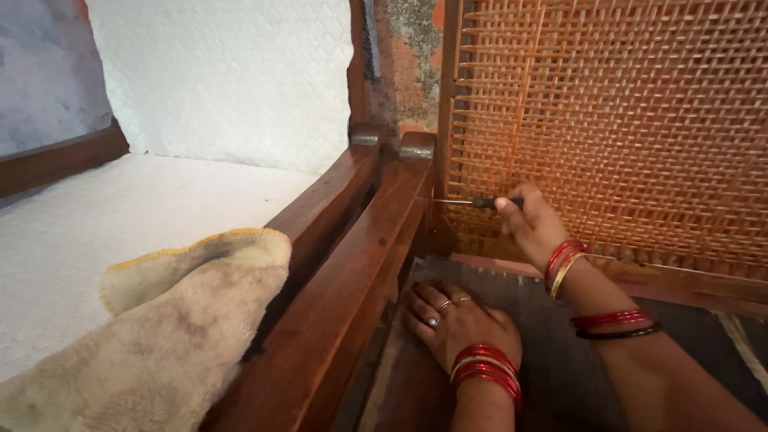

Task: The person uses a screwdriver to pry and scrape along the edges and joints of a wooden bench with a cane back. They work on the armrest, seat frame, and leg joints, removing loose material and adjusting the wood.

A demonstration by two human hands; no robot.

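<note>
Hands: right hand (pixel 530 224) gripping slim screwdriver (pixel 474 202) (metal-tipped)

Single head-worn view, angled down and forward at close range, facing the cane panel (pixel 624 120) with the wooden rail (pixel 360 264) left of centre.

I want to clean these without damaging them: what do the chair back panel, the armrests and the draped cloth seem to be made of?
Chair back panel: looks like woven cane or rattan, orange-brown, in an open lattice weave with gaps.
Armrests: appear to be solid dark reddish wood with a smooth, slightly glossy finish; grain streaks show.
Draped cloth: seems a soft, fuzzy fabric, beige with yellow edging, visibly stained.
</note>
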